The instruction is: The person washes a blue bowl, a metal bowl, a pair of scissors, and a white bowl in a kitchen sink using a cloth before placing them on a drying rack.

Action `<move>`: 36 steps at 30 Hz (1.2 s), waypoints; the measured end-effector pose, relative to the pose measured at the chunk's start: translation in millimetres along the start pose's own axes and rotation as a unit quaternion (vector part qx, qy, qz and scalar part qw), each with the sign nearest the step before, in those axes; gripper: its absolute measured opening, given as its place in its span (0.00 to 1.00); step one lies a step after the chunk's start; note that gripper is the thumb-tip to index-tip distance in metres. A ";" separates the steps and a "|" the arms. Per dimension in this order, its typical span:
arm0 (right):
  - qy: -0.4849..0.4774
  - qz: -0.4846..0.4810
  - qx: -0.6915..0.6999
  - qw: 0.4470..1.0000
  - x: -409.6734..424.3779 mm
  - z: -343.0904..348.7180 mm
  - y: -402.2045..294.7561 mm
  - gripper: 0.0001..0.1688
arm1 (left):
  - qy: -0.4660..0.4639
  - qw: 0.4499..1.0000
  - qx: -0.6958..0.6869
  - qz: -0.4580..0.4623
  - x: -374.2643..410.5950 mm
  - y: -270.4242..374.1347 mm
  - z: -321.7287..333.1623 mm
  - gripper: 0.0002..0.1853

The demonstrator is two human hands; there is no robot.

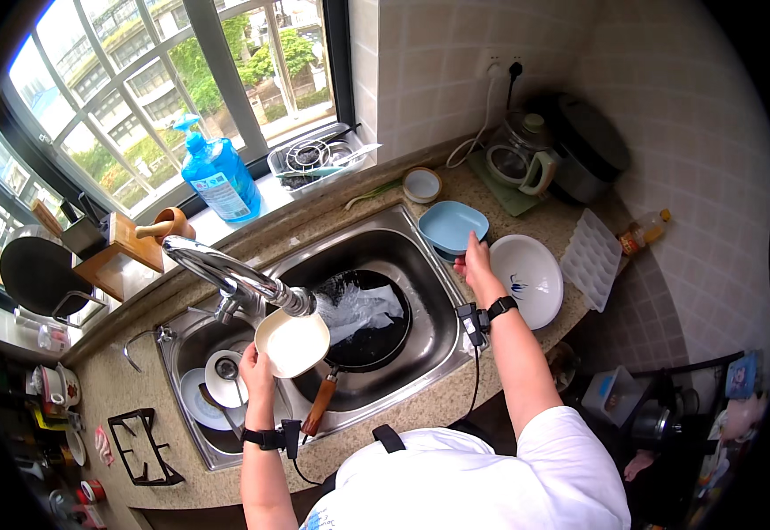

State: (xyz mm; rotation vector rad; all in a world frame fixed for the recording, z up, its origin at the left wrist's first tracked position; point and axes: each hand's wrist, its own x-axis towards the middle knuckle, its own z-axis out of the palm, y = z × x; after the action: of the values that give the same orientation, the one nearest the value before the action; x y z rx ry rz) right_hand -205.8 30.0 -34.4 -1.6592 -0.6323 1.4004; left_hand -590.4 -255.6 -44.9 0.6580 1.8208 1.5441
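My left hand (pixel 257 374) grips the edge of a cream-coloured bowl (pixel 292 344), tilted under the spout of the chrome faucet (pixel 246 268). On the counter right of the sink, my right hand (pixel 476 265) is at the near rim of a light blue bowl (pixel 452 224). Its thumb lies over the rim and its fingers curl below. Another blue dish shows under that bowl. In the large sink basin (pixel 428 291) lies a black frying pan (pixel 365 354) with a wooden handle (pixel 320 405). A crumpled, translucent whitish sheet (pixel 362 308) covers part of the pan.
White bowls and a ladle (pixel 227 369) sit in the small basin. A large white bowl (pixel 527 281), a small bowl (pixel 422 185), an egg tray (pixel 591 260) and a glass kettle (pixel 514 159) stand at right. A blue pump bottle (pixel 221 177) is on the sill; a burner grate (pixel 143 447) lies left.
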 end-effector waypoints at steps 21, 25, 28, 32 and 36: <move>0.124 -0.150 -0.677 0.710 32.3 -12.6 -57.2 0.26 | -0.068 0.993 -0.010 -0.096 -14.2 -0.2 54.6 0.20; 0.094 -0.130 -0.720 0.675 45.0 -5.1 -57.0 0.20 | -0.078 0.992 -0.016 -0.100 -16.7 0.8 53.4 0.20; 0.089 -0.114 -0.725 0.674 47.1 -1.8 -58.0 0.18 | -0.073 0.992 -0.017 -0.105 -20.4 6.9 56.2 0.20; 0.111 -0.115 -0.684 0.711 59.6 -3.1 -55.2 0.17 | -0.079 0.990 -0.021 -0.118 -21.2 0.7 58.2 0.20; 0.003 -0.065 -0.681 0.729 29.7 9.0 -82.3 0.20 | -0.066 0.989 -0.015 -0.132 -24.6 -3.5 54.3 0.21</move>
State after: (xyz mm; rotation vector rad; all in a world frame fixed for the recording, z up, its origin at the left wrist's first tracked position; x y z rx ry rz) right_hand -195.5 98.6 19.6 -2.5579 -2.0483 0.6970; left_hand -533.3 -238.7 -49.5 0.4711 1.7056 1.3207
